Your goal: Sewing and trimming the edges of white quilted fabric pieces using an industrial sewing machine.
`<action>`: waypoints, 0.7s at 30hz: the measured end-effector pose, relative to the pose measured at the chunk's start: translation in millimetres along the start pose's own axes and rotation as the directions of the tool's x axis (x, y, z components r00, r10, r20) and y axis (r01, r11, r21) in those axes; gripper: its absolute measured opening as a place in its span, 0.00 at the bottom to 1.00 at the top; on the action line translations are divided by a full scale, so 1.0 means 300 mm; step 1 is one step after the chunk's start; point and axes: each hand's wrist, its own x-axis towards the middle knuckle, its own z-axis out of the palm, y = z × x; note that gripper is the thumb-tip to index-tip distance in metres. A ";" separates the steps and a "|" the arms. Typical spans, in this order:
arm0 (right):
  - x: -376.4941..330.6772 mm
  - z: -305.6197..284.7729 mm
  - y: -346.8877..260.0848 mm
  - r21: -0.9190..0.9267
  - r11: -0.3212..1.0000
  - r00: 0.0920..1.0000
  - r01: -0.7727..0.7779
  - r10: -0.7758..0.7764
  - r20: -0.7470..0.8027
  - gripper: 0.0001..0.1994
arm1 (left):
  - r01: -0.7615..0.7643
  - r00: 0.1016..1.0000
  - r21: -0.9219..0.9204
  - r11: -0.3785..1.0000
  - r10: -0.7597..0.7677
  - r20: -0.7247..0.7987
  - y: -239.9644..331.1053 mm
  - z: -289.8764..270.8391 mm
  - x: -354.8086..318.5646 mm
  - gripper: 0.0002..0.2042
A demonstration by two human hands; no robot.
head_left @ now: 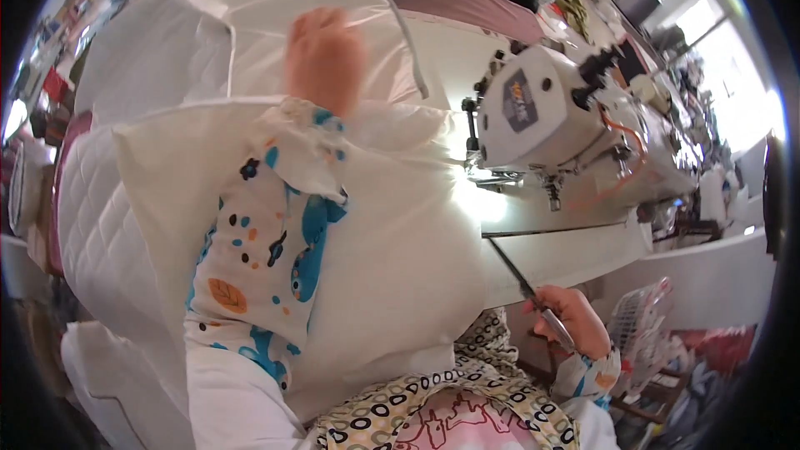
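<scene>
One slim tool (528, 290) runs through gripping right fingers (552, 294); left fingers (320, 25), over white fabric (262, 62), blur beyond telling.

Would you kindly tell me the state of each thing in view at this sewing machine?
Left hand: blurred, over shiny white fabric; contact unclear.
Right hand: closed around long thin tool.
Long thin tool: held, slanting.
Shiny white fabric: creased.
Cream fabric: spread out, lightly wrinkled.
Quilted fabric: draped.
Sewing machine: brightly lit at its needle end.

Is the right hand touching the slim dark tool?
Touching: the head view shows the right hand gripping the slim tool around its greyish handle end.
</scene>
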 end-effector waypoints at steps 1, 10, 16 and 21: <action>-0.016 -0.014 0.034 -0.145 0.989 0.986 -0.044 0.019 -0.166 0.12 | -0.002 0.991 -0.212 0.977 -0.027 -0.132 0.081 0.034 0.011 0.03; 0.199 -0.054 0.187 -0.541 0.818 0.524 -0.196 -0.379 -0.763 0.15 | -0.199 0.836 -0.798 0.568 0.523 0.164 0.200 0.062 -0.113 0.04; 0.317 -0.075 0.225 -0.538 0.842 0.400 -0.043 -0.479 -0.781 0.18 | -0.196 0.881 -0.677 0.709 0.431 0.197 0.219 0.087 -0.123 0.04; 0.319 -0.053 0.222 -0.509 0.861 0.355 -0.015 -0.472 -0.807 0.18 | -0.115 0.901 -0.656 0.746 0.356 0.247 0.238 0.082 -0.118 0.06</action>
